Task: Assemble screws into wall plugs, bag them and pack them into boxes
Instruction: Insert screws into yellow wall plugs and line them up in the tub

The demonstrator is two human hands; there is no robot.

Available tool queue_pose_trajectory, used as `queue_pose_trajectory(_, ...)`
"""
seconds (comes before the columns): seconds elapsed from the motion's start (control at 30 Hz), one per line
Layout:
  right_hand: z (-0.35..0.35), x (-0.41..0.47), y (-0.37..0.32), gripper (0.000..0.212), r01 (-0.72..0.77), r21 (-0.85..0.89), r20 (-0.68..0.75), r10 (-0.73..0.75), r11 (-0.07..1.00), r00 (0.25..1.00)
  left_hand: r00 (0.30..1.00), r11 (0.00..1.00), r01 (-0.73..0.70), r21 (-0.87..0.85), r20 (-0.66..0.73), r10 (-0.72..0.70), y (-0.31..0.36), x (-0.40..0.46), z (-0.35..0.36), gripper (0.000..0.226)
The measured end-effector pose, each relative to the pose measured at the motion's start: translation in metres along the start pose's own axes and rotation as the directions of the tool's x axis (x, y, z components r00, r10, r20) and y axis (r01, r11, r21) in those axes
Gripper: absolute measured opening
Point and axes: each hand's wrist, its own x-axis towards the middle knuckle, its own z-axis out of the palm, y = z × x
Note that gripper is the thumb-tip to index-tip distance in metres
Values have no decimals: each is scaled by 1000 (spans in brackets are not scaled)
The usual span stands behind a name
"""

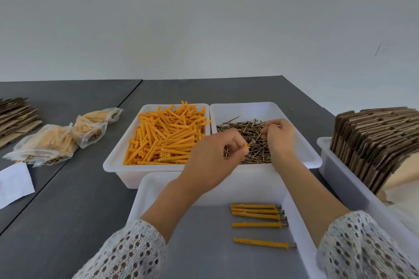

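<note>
Wall plug (246,145) orange, pinched in left hand (213,161); right hand (280,137) fingers closed on screws (251,133).

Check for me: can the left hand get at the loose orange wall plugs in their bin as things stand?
Probably yes. The left hand hovers beside the open plug bin, nothing covering the orange wall plugs. However, it already pinches a plug, so its fingers aren't free.
</note>
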Motion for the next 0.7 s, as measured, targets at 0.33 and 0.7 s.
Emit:
queue_pose_trajectory(0.33, -2, 4, -2, 34, -97, 37, 0, 97, 995, 995, 701, 947, -239, 215, 713, 15, 42, -38, 54, 10)
queue_pose_trajectory(0.7, 0, 8, 0, 35, -109, 5, 37, 109, 994, 993, 710, 853, -439, 283, 691, 136, 50, -49, 74, 14)
